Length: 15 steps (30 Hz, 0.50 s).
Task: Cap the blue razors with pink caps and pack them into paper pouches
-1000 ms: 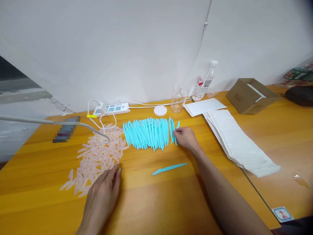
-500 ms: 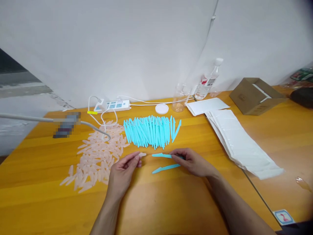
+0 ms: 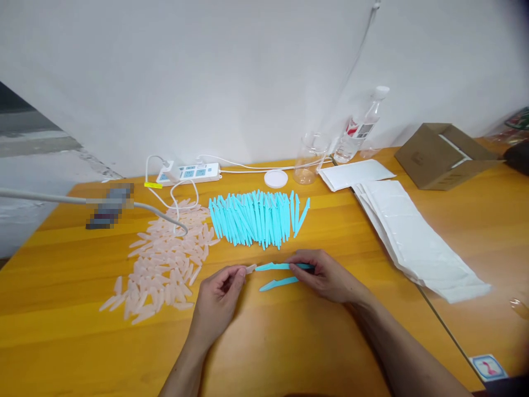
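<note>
My left hand (image 3: 223,298) pinches a small translucent cap (image 3: 250,268) between thumb and fingertips. My right hand (image 3: 324,275) grips a turquoise eyebrow razor (image 3: 270,266) by its handle, blade end pointing left. The cap's open end is right at the razor's tip; whether they touch I cannot tell. Just below lies a second turquoise razor (image 3: 279,283), its handle end partly covered by the right hand. Beyond the hands, many more turquoise razors (image 3: 258,218) lie side by side in a row. A spread of pale pinkish caps (image 3: 165,264) covers the table to the left.
A power strip (image 3: 194,173) with white cables, a round white lid (image 3: 275,178), a clear jar (image 3: 308,160) and a water bottle (image 3: 359,129) stand along the wall. White packets (image 3: 421,237) and a cardboard box (image 3: 442,157) are on the right. A blurred-out phone-like object (image 3: 109,207) lies left.
My left hand has moved right, bringing the cap up to the tip of the razor. My right hand keeps its hold, nearly in place. The view has shifted slightly.
</note>
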Each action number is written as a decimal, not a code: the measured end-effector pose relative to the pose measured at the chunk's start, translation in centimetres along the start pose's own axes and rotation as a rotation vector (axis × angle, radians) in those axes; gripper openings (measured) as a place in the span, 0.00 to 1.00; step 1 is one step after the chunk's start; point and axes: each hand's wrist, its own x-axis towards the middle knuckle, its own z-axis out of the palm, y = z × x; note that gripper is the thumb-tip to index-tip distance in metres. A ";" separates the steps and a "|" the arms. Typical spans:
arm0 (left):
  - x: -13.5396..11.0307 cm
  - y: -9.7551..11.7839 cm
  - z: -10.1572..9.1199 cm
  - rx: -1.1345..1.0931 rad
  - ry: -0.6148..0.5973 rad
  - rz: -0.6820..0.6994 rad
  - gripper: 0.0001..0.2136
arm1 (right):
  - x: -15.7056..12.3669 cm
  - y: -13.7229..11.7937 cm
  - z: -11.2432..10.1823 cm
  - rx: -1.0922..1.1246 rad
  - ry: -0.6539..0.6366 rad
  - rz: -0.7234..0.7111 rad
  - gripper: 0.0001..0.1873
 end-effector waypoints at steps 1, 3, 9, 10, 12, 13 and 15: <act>-0.1 0.1 0.1 0.004 -0.008 0.004 0.15 | 0.0 -0.1 0.1 -0.017 0.004 -0.010 0.16; -0.2 0.3 0.6 0.021 -0.030 0.022 0.14 | 0.0 -0.3 0.3 -0.044 0.003 -0.035 0.17; 0.1 1.1 2.2 0.174 -0.053 0.220 0.11 | 0.4 -0.4 1.3 -0.198 0.069 -0.160 0.17; 0.2 1.0 2.3 0.227 -0.036 0.269 0.10 | 0.5 -0.1 1.4 -0.256 0.103 -0.188 0.16; 0.2 0.8 2.5 0.342 -0.027 0.347 0.09 | 0.6 0.5 1.5 -0.365 0.129 -0.227 0.14; 0.2 0.7 2.6 0.396 -0.036 0.374 0.09 | 0.5 0.8 1.4 -0.397 0.122 -0.231 0.13; 0.0 0.5 2.7 0.481 -0.046 0.414 0.10 | 0.2 1.1 1.2 -0.395 0.090 -0.204 0.11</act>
